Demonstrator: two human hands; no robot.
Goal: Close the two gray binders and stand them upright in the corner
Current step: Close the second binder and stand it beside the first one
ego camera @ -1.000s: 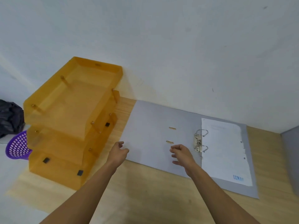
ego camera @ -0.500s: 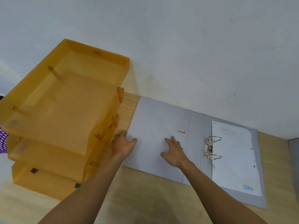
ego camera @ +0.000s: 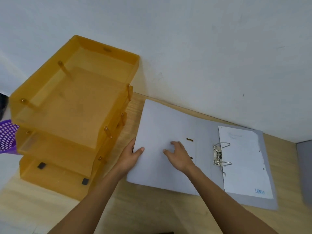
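Observation:
An open gray binder (ego camera: 162, 125) lies flat on the wooden table against the wall, with metal rings (ego camera: 221, 156) in the middle and white paper (ego camera: 243, 162) on its right half. My left hand (ego camera: 131, 154) grips the left edge of the binder's left cover, thumb on top, and that cover is lifted slightly. My right hand (ego camera: 179, 156) rests on the inside of the same cover, fingers spread. A second gray binder (ego camera: 304, 171) shows only as a gray edge at the far right.
A stack of orange translucent paper trays (ego camera: 72, 105) stands just left of the binder. A purple perforated basket (ego camera: 7, 137) sits beyond the table's left edge. The white wall (ego camera: 185, 48) runs along the back of the wooden table (ego camera: 143, 210).
Both hands reached forward onto the left cover. My left hand has closed on its left edge and the cover has begun to rise off the table.

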